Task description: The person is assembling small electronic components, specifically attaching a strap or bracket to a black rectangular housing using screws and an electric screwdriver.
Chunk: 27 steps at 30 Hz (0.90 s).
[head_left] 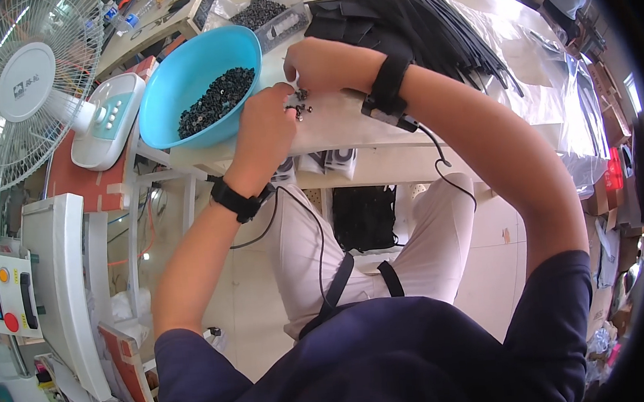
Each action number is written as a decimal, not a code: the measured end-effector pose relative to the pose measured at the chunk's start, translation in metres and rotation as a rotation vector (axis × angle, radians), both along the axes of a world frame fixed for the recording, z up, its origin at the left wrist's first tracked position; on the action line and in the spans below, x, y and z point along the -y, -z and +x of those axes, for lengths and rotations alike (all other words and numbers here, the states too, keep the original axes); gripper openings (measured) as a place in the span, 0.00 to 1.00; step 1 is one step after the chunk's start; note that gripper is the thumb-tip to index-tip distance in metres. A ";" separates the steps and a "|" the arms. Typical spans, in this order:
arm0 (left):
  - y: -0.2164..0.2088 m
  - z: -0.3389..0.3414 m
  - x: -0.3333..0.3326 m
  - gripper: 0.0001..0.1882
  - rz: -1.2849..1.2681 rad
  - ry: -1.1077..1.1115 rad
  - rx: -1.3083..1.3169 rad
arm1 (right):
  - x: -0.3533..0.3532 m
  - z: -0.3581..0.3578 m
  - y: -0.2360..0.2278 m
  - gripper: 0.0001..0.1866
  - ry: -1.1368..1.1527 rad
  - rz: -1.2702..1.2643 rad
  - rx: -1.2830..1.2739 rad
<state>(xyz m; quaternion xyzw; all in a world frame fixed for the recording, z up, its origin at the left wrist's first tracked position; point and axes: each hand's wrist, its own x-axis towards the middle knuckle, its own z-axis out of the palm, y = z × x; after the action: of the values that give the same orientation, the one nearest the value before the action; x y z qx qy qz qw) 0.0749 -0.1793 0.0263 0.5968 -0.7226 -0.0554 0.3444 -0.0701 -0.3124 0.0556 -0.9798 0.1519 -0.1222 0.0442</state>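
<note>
My left hand [263, 126] is beside the right rim of a light blue basin [153, 105], its fingers bent inward over the white tabletop. Close to its fingertips lie several small black parts with shiny metal bits [300, 112]. My right hand [331, 64] reaches in from the right, with curled fingers pointing toward the left hand. Both hands look closed, but their fingertips are too hidden and small to show what they grip. Inside the basin is a heap of similar small black parts [217, 101].
Behind the basin stands a clear plastic box [284, 30] of small black pieces. A pile of long black strips [429, 27] covers the far table. On the left are a white fan [28, 81] and a control box with buttons [7, 293]. Cables hang from both wristbands.
</note>
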 end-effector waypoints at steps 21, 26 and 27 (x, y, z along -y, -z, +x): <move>-0.001 -0.018 -0.021 0.05 -0.099 -0.015 0.319 | 0.011 -0.198 -0.019 0.13 0.778 0.054 0.055; -0.011 -0.018 -0.013 0.02 -0.004 0.082 0.364 | -0.009 -0.190 -0.022 0.13 0.778 0.064 0.096; -0.013 -0.019 -0.013 0.02 -0.008 0.081 0.366 | -0.014 -0.182 -0.023 0.12 0.809 0.061 0.060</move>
<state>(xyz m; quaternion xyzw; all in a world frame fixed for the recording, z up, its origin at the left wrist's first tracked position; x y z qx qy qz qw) 0.0554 -0.1666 0.0389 0.5661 -0.7968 0.0434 0.2069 -0.2520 -0.2980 0.0791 -0.8354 0.5271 -0.1538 0.0260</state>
